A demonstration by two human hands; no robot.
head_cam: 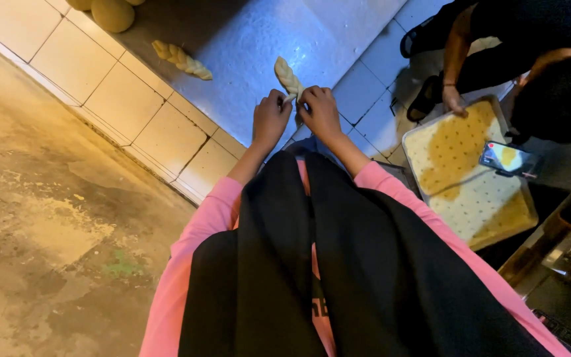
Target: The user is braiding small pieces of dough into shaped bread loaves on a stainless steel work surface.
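Left hand (270, 120) & right hand (320, 112) both pinching pale braided dough (288, 77) end.

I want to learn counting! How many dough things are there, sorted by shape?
Braided dough: 2, one on the steel sheet, one in the hands
Round dough balls at the top edge: 2 clearly in view
Total: 4

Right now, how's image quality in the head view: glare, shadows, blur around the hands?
Head view: bluish glare washes the steel worktop just beyond the dough braid; both the left hand and right hand read dim but fairly sharp; the co-worker at upper right sits in deep shadow; the perforated tray is evenly lit; wide-angle lens bends the tiled edge.
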